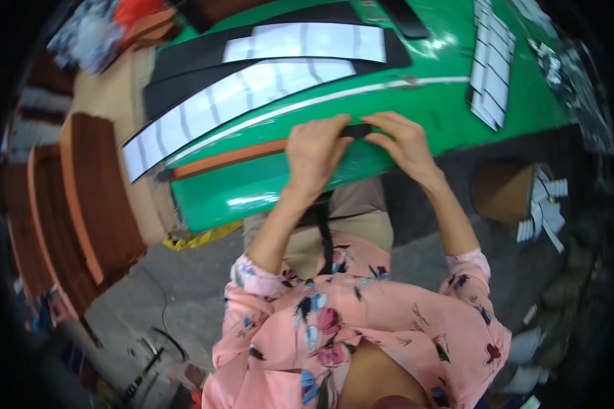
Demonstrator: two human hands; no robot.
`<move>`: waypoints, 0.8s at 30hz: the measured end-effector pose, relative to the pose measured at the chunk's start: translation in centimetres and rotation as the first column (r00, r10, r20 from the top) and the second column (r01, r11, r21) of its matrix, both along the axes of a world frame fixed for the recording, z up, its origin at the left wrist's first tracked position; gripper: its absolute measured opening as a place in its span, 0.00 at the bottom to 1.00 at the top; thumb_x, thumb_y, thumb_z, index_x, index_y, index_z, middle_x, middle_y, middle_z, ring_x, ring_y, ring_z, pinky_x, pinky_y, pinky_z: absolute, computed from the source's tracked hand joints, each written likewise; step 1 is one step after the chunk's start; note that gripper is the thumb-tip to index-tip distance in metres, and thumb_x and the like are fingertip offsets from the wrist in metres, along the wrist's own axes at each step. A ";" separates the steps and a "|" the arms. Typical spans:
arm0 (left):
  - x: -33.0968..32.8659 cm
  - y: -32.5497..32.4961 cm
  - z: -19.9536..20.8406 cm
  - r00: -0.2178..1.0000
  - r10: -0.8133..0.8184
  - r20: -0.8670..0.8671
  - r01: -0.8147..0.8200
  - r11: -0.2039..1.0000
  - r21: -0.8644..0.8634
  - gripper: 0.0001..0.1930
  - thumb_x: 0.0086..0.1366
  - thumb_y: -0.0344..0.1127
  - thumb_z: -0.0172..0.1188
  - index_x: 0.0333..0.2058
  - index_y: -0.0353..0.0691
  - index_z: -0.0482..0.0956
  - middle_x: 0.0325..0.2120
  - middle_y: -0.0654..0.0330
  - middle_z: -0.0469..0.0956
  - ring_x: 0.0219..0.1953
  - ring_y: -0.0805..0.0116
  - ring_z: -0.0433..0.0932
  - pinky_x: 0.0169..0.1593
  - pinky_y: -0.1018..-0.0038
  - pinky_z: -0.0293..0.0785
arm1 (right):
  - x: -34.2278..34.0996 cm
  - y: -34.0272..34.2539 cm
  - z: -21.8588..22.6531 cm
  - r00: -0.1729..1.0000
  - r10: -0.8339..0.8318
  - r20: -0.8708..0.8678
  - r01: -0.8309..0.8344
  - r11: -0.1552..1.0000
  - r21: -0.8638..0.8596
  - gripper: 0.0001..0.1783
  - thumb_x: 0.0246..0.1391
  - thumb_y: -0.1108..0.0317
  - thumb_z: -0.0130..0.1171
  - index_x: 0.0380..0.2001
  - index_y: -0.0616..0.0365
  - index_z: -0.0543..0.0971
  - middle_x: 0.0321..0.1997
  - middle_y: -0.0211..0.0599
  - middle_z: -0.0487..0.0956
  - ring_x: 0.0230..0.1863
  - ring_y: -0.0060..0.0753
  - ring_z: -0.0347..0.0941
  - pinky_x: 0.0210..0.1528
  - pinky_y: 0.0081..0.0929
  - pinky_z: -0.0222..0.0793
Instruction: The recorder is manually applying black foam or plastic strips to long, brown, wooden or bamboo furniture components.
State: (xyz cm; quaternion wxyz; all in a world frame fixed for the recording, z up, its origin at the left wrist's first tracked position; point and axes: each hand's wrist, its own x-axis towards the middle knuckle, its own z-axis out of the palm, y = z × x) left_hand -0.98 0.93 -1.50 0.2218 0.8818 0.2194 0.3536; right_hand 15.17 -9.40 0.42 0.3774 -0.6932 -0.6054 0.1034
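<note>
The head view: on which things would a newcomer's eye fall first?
Probably first comes the glossy green tabletop across the upper middle. At its near side, the bare left hand grips a long, narrow orange-brown strip, and the right hand pinches a small black piece in line with it. Farther back lie two long white sheets with grey lines.

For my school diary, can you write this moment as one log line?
left hand: gripping brown strip | right hand: pinching its black end | nearby: white sheets, green table
</note>
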 end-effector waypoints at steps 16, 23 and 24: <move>-0.2 -0.7 -0.1 0.995 -0.092 0.027 0.093 0.995 -0.046 0.11 0.50 0.28 0.64 0.36 0.39 0.80 0.31 0.58 0.78 0.32 0.60 0.76 0.37 0.69 0.69 | 0.3 -1.0 1.0 0.981 0.013 0.191 -0.001 0.998 -0.063 0.12 0.42 0.70 0.65 0.32 0.58 0.77 0.34 0.35 0.77 0.37 0.39 0.74 0.37 0.33 0.70; 0.1 -0.6 -0.2 0.994 -0.095 0.045 0.096 0.995 -0.017 0.12 0.50 0.28 0.64 0.36 0.40 0.80 0.32 0.58 0.78 0.33 0.59 0.76 0.37 0.69 0.69 | 0.4 -0.7 2.2 0.939 0.052 0.339 -0.043 0.999 -0.033 0.12 0.40 0.71 0.65 0.30 0.58 0.76 0.29 0.35 0.75 0.34 0.40 0.72 0.37 0.35 0.69; 0.1 -0.6 -0.2 0.994 -0.096 0.044 0.097 0.995 -0.019 0.12 0.50 0.28 0.64 0.36 0.40 0.80 0.32 0.58 0.78 0.33 0.59 0.76 0.37 0.69 0.69 | 0.3 -0.6 2.6 0.940 0.051 0.337 -0.042 0.999 -0.035 0.12 0.40 0.71 0.65 0.30 0.58 0.76 0.29 0.35 0.75 0.34 0.40 0.72 0.37 0.35 0.69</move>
